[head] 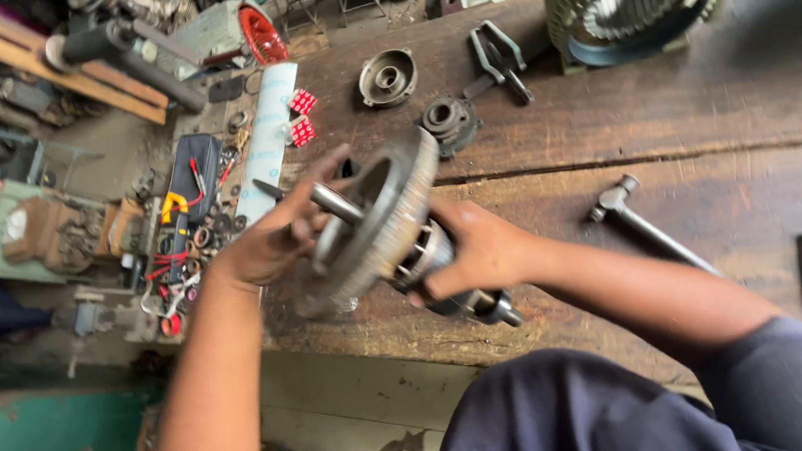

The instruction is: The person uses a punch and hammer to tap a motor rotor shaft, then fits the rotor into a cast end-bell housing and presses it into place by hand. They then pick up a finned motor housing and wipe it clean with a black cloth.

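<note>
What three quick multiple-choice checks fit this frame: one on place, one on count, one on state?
1. Where does the hammer lie?
A. on the wooden bench, on the right-hand side
B. on the floor
C. in the left hand

2. How many small red-and-white boxes lie by the white tube?
A. one
B. two
C. four

3. How is the rotor with its end cover held?
A. lying untouched on the bench
B. held in both hands
C. clamped in a vice

Answers: 1 A, it rests on the planks past the right hand. 2 B, two show side by side. 3 B, the left hand is at the shaft end, the right grips the body.
</note>
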A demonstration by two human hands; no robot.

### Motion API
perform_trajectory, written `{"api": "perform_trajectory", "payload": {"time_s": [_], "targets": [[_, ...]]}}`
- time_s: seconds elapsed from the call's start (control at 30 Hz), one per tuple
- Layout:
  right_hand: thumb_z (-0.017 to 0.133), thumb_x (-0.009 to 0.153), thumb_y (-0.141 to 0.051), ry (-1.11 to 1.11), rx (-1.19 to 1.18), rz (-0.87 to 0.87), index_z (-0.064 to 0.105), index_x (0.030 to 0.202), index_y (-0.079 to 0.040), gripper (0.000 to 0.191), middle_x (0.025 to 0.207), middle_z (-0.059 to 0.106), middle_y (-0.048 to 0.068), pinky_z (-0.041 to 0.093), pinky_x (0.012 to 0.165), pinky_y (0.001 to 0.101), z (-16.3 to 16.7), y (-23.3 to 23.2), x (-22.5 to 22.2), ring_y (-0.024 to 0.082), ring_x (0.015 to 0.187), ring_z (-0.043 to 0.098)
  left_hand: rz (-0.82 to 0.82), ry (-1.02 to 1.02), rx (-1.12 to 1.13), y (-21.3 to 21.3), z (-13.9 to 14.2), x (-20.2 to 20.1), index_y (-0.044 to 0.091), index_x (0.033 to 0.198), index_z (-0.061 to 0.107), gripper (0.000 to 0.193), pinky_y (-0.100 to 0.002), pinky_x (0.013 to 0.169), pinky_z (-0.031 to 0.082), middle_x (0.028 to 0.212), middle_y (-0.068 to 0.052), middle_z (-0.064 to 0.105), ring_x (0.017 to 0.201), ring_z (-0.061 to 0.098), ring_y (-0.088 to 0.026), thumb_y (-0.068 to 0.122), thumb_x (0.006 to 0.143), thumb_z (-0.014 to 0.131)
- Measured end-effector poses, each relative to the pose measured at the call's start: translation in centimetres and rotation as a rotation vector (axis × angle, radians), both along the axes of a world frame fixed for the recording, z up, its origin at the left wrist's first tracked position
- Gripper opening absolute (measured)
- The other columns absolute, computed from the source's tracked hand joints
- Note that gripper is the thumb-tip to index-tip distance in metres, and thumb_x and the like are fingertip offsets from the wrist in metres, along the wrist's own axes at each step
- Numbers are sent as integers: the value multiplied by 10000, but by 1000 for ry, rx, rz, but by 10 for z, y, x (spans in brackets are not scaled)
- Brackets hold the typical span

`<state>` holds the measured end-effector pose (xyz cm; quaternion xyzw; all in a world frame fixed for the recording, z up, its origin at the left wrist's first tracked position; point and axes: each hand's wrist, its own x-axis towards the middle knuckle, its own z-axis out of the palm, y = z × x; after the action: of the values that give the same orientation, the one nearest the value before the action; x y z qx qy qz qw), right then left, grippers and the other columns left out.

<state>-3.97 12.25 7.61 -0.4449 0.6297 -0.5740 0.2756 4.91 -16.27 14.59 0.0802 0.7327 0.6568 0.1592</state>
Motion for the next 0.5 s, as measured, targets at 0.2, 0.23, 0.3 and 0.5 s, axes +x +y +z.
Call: {"api": "perform_trajectory", "payload": {"time_s": [0.2, 0.23, 0.3, 0.5], "targets": [[961, 632, -287, -74, -241, 159, 531, 1381, -23, 903, 1295, 651, 122, 544, 1017, 408, -72, 14, 1, 225, 1189, 634, 376, -247, 412, 13, -106, 25, -48, 1525, 462, 974, -422, 1080, 491, 1437, -215, 572, 1299, 574, -281, 685, 917, 666], [974, 626, -291, -84, -327, 150, 461, 1434, -22, 994, 1386, 589, 126, 500, 1057, 416, -87, 16, 1, 228, 1265, 582, 415, -242, 378, 19, -116, 31, -79, 1507, 485, 998, -423, 1086, 475, 1437, -214, 571, 1301, 563, -277, 672, 893, 717], [967, 700, -268, -14, -229, 159, 575, 1413, -33, 847, 1379, 668, 135, 540, 1076, 421, -114, 20, 0, 239, 1242, 651, 399, -190, 276, 28, -125, 43, -57, 1521, 446, 1096, -403, 1100, 453, 1471, -196, 563, 1336, 547, -260, 696, 791, 767], [950, 678, -264, -116, -127, 197, 566, 1407, -29, 857, 1387, 651, 124, 525, 1066, 408, -179, 30, 0, 231, 1240, 637, 406, -197, 21, 59, -124, 52, -27, 1533, 202, 1344, -407, 1146, 404, 1519, -213, 496, 1418, 492, -285, 693, 614, 869]]}}
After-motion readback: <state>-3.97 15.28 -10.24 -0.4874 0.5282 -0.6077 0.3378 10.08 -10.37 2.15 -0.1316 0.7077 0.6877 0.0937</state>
